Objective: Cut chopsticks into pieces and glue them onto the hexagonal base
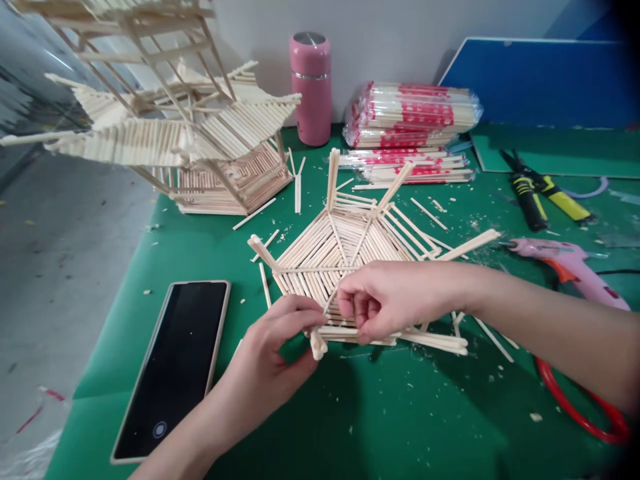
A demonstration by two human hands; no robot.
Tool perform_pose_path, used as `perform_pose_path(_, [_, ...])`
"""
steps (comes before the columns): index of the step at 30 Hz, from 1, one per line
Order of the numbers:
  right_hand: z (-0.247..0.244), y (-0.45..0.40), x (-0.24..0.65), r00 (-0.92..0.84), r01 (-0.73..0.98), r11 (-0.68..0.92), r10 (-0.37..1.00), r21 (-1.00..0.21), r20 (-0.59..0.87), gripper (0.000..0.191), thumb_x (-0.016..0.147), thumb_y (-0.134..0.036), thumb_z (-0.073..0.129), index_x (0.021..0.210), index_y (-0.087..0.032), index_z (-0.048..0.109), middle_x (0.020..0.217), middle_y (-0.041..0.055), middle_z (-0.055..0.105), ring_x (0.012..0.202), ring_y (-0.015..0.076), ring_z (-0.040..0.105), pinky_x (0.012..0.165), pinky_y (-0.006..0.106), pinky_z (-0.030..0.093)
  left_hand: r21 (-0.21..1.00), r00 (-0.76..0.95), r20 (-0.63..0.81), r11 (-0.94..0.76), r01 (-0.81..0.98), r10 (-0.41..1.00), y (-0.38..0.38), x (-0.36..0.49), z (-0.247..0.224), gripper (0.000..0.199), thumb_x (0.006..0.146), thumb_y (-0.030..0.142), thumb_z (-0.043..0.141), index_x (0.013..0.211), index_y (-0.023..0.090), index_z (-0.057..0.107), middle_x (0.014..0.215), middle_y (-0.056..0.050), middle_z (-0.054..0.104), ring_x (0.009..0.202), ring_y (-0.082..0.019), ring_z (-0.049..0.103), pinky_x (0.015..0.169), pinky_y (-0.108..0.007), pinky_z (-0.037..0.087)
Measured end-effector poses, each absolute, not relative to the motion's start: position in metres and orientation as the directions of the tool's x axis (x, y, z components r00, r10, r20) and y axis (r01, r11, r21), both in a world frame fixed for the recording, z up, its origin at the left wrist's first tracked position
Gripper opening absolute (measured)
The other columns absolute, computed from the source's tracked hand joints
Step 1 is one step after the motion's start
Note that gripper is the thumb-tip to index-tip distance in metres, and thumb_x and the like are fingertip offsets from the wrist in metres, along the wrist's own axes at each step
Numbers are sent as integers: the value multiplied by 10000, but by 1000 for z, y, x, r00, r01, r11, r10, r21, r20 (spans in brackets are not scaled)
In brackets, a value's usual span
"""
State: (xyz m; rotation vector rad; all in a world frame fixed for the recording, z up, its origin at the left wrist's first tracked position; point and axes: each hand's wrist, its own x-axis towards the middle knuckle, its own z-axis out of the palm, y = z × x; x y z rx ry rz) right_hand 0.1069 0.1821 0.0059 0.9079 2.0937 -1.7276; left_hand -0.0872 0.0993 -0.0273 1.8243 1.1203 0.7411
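A many-sided base (300, 260) made of thin wooden sticks lies on the green table, with short posts standing out from its corners. My left hand (280, 347) is closed around the near-left corner post (318, 345), fingers and thumb on either side of it. Over the near edge, my right hand (380, 300) is curled in a pinch on a wooden stick (340, 331) that runs along that edge. Its fingertips partly cover the stick. Another corner post (440, 341) points right, beneath my right forearm.
A stick-built tower (215, 133) stands at back left, near a pink bottle (311, 90) and wrapped chopsticks (410, 117). On the right lie pliers (543, 190), a pink glue gun (570, 263) and a red-handled tool (580, 407). A phone (173, 367) lies left; stick scraps are scattered about.
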Motion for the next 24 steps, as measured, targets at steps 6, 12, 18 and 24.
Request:
perform_pose_path(6, [6, 186, 105, -789, 606, 166, 250, -778, -561, 142, 690, -186, 606, 827, -153, 582, 663, -30, 582, 575, 82, 539, 470, 168, 367, 889, 441, 40, -234, 393, 896, 98, -94, -30, 257, 781, 47, 521, 939, 231, 607, 906, -26, 587, 811, -128, 588, 673, -205, 478])
perform_pose_path(12, [5, 183, 95, -832, 542, 249, 296, -802, -470, 83, 734, -209, 571, 731, -139, 614, 555, -58, 517, 482, 44, 451, 415, 149, 299, 870, 452, 27, -244, 428, 891, 99, -93, -28, 257, 765, 52, 537, 933, 228, 618, 918, -23, 609, 818, -149, 601, 687, -213, 484])
perform_pose_path(18, [4, 182, 94, -862, 490, 290, 302, -822, -407, 88, 738, -153, 550, 657, -137, 580, 499, -80, 449, 444, 28, 393, 406, 146, 270, 834, 442, 81, -304, 460, 893, 96, -95, -29, 318, 747, 44, 567, 1008, 225, 571, 918, -16, 620, 830, -119, 601, 717, -182, 478])
perform_pose_path(24, [3, 181, 96, -854, 503, 271, 303, -821, -423, 94, 740, -151, 550, 650, -142, 574, 504, -77, 466, 447, 35, 402, 427, 167, 271, 780, 463, 155, -396, 484, 872, 93, -96, -31, 331, 739, 17, 554, 995, 224, 589, 969, -13, 616, 853, -83, 611, 763, -130, 466])
